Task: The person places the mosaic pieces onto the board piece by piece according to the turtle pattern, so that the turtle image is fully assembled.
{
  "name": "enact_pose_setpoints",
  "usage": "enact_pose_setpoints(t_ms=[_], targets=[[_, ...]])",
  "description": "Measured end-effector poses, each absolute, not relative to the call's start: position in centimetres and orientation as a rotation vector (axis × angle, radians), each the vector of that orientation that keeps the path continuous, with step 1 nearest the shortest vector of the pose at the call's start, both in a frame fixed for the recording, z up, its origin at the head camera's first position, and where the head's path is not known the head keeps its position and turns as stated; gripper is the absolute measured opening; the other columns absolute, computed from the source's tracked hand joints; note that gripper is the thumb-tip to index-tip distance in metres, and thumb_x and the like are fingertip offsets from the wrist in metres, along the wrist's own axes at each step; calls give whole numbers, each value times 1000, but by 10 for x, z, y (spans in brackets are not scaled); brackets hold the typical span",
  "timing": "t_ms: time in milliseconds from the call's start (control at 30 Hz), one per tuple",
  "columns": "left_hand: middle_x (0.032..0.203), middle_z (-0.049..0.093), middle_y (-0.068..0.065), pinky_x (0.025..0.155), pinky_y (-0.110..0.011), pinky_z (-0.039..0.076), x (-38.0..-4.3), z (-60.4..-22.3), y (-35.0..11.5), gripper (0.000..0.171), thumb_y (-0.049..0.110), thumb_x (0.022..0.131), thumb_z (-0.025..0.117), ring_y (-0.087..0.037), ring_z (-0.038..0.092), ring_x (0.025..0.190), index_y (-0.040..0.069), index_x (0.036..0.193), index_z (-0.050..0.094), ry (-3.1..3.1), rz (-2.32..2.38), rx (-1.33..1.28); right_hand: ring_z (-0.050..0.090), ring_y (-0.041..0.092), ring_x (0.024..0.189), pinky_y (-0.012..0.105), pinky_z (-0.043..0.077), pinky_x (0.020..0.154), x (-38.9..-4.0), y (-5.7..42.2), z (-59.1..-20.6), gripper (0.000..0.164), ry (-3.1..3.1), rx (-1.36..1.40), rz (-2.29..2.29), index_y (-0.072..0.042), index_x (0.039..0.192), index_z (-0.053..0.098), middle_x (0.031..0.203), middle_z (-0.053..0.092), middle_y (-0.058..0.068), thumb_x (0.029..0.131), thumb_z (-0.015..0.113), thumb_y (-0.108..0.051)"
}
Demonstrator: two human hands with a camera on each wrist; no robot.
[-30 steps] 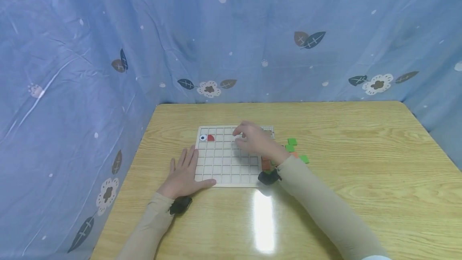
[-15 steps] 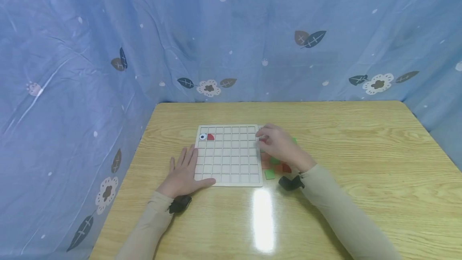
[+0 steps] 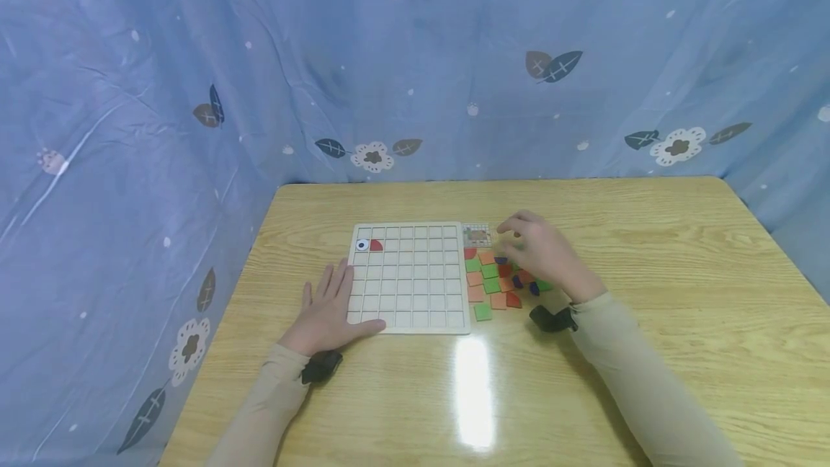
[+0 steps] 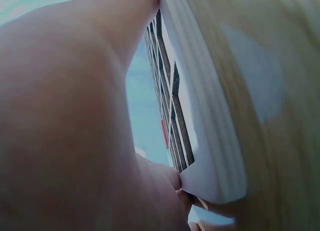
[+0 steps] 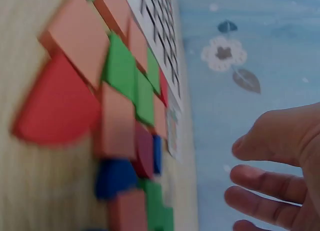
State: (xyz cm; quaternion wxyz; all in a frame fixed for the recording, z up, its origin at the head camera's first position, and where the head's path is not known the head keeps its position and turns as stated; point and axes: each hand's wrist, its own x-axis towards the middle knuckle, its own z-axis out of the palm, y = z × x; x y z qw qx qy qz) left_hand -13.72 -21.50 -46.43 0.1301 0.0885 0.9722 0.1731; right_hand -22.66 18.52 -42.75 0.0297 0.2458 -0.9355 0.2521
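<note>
Here, the gridded board (image 3: 412,285) holds an eye tile (image 3: 362,245) and red piece (image 3: 377,246), left grip (image 3: 324,314) spread wide, right grip (image 3: 543,251) loosely parted.

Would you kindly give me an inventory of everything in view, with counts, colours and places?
Table: one, light wood, before the person
Curtain: one, patterned blue, behind the table
Grid board: one, white, on the table
Eye tile: one, white and dark, board's leftmost column
Red quarter piece: one, red, right of the eye tile
Picture card: one, mostly pale, beside the board's far-right corner
Loose pieces: many, some hidden; green, orange, red, blue; right of the board
Wrist devices: two, black, one per wrist
Sleeves: two, beige, on the arms
Left hand: one, at the board's left edge
Right hand: one, above the loose pieces
</note>
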Motion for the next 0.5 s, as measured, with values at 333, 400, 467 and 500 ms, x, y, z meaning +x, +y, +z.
enact_pose_setpoints(t_ms=[333, 400, 467, 500], targets=[[176, -1, -18, 120, -77, 0, -138, -466, -216, 128, 76, 83, 68, -44, -3, 161, 0, 166, 8, 2831, 500, 260, 66, 36, 103, 50, 58, 84, -234, 206, -426, 35, -3033, 728, 675, 2, 126, 70, 124, 64, 21, 91, 70, -3], [176, -2, -17, 120, -77, 0, -138, -466, -216, 128, 77, 84, 67, -44, -3, 161, 1, 167, 7, 2828, 492, 260, 65, 34, 101, 48, 58, 83, -234, 207, -428, 37, -3061, 731, 667, 1, 126, 71, 124, 64, 22, 90, 70, -1], [176, -3, -17, 120, -77, -1, -139, -467, -216, 128, 78, 84, 66, -43, -4, 162, 1, 167, 5, 2823, 480, 261, 64, 32, 101, 46, 57, 82, -235, 208, -430, 39, -3099, 720, 675, -1, 127, 71, 126, 63, 22, 89, 69, 1], [176, -3, -17, 120, -76, -1, -139, -467, -216, 129, 79, 84, 65, -43, -4, 162, 1, 167, 5, 2822, 477, 260, 63, 32, 101, 45, 57, 82, -235, 209, -431, 40, -3116, 719, 680, -2, 127, 71, 126, 63, 22, 88, 69, 2]])
